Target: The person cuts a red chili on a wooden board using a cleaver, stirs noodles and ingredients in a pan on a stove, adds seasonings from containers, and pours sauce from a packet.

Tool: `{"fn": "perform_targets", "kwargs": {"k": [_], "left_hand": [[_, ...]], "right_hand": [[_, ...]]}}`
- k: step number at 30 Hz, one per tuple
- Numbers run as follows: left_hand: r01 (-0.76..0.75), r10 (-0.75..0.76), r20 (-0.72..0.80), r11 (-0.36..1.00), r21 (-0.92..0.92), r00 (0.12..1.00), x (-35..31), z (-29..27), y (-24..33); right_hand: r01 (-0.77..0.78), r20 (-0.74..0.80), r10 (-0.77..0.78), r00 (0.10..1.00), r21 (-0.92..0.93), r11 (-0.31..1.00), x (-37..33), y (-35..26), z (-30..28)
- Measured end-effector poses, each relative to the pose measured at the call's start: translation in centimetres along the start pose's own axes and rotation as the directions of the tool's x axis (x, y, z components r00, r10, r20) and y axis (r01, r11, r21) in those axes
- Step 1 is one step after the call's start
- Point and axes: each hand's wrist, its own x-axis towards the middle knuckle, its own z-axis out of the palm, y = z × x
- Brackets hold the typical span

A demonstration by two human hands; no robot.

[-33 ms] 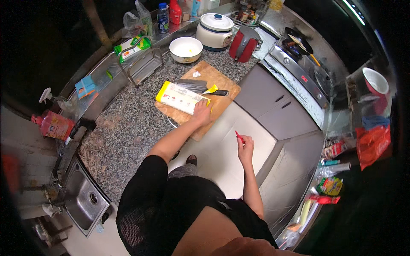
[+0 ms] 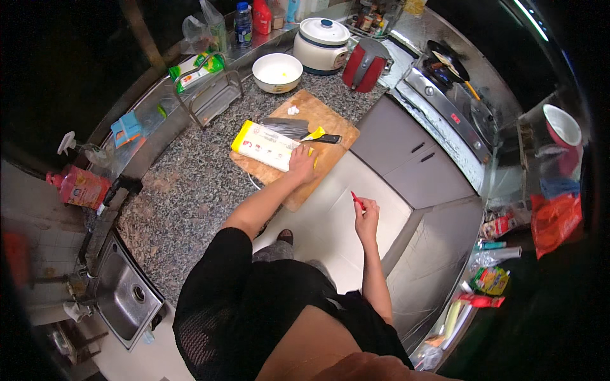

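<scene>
My left hand (image 2: 301, 164) grips the near right end of a long white packet (image 2: 264, 146) with yellow ends, which lies on a wooden cutting board (image 2: 330, 117). Behind the packet, a kitchen knife (image 2: 325, 138) rests flat with its black handle to the right; a yellow flap lies by the handle. Over the floor to the right of the board, my right hand (image 2: 366, 220) pinches a small slim red object (image 2: 357, 200), whose kind I cannot make out. A crumpled white bit (image 2: 293, 110) sits farther back on the board.
Behind the board stand a white bowl (image 2: 277, 73), a white electric cooker (image 2: 321, 47) and a red appliance (image 2: 366, 65). To the left are a metal rack (image 2: 216, 98) and, nearer me, a sink (image 2: 124, 295). A gas stove (image 2: 445, 101) holds a pan at far right.
</scene>
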Motion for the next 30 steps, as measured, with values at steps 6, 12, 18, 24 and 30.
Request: {"fn": "perform_targets", "kwargs": {"k": [6, 12, 18, 24, 30], "left_hand": [[0.283, -0.279, 0.068, 0.957, -0.063, 0.958, 2.5, -0.7, -4.1], [0.357, -0.365, 0.119, 0.930, 0.086, 0.923, -2.8, -3.0, -7.5], [0.465, -0.495, 0.061, 0.846, 0.259, 0.867, -8.0, -6.1, -7.2], [0.565, -0.625, -0.147, 0.765, -0.309, 0.767, -4.6, -5.7, -0.9], [0.455, -0.644, -0.385, 0.752, -0.477, 0.661, 3.0, 2.4, 0.5]], "right_hand": [[0.123, 0.124, -0.139, 0.982, 0.135, 0.983, 9.2, 1.2, 4.8], [0.350, 0.336, -0.390, 0.857, 0.174, 0.920, 16.7, 3.1, 10.0], [0.644, 0.486, -0.681, 0.548, 0.274, 0.714, 20.0, 1.8, 16.4], [0.673, 0.517, -0.725, 0.455, 0.334, 0.660, 24.1, 0.7, 16.1], [0.636, 0.633, -0.601, 0.487, 0.214, 0.741, 28.7, 2.4, 15.6]]}}
